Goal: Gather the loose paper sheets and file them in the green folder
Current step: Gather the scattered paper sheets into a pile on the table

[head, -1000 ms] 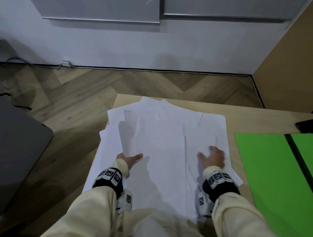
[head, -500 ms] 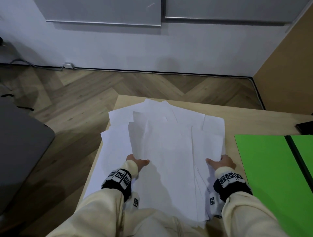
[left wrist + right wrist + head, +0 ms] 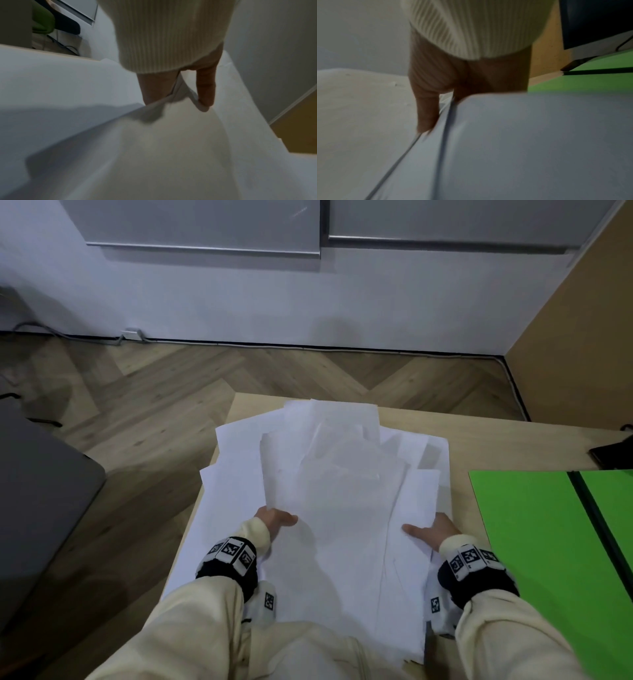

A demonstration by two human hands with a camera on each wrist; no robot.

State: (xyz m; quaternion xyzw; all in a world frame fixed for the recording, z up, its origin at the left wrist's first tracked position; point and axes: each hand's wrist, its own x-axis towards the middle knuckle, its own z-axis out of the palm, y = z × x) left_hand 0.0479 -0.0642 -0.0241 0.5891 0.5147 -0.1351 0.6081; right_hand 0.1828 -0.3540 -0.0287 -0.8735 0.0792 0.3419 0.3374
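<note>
Head view is showing the left hand [image 3: 274, 517] and right hand [image 3: 433, 530] pinching opposite side edges of the paper sheets [image 3: 342, 508], thumbs on top, lying on the table [image 3: 496, 446] left of the open green folder [image 3: 534, 529].

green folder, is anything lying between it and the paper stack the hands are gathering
Nothing visible does. Only bare table separates the paper sheets, held by the left hand and right hand, from the open green folder on their right.
</note>
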